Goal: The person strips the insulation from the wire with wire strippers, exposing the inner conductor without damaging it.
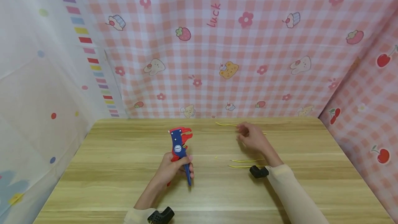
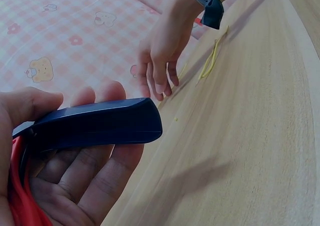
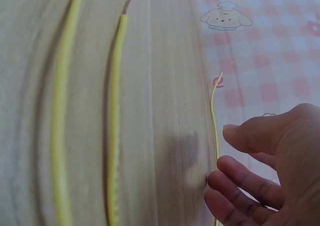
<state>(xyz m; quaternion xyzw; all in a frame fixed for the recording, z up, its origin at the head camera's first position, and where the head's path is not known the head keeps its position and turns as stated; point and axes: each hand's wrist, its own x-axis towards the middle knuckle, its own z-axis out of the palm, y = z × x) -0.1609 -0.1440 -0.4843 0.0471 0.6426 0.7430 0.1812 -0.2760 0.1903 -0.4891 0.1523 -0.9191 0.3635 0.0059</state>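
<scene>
My left hand point(image 1: 168, 168) grips a wire stripper point(image 1: 178, 140) with a blue body and red jaws, its head pointing up and away. In the left wrist view the blue handle point(image 2: 100, 123) lies between thumb and curled fingers. Toward the back of the table my right hand point(image 1: 253, 137) reaches over a yellow wire point(image 1: 224, 124). In the right wrist view its thumb stands apart from the fingers, and the fingertips are right at that wire point(image 3: 214, 121). Nearer lie two more yellow wires point(image 1: 247, 161); one wire point(image 3: 115, 86) shows bare copper strands at its end.
The wooden table point(image 1: 109, 168) backs onto a pink checked cloth point(image 1: 199, 51), with more cloth along both sides. A tiny yellow scrap point(image 1: 216, 157) lies mid-table between the hands. Each wrist carries a black camera mount point(image 1: 258, 171).
</scene>
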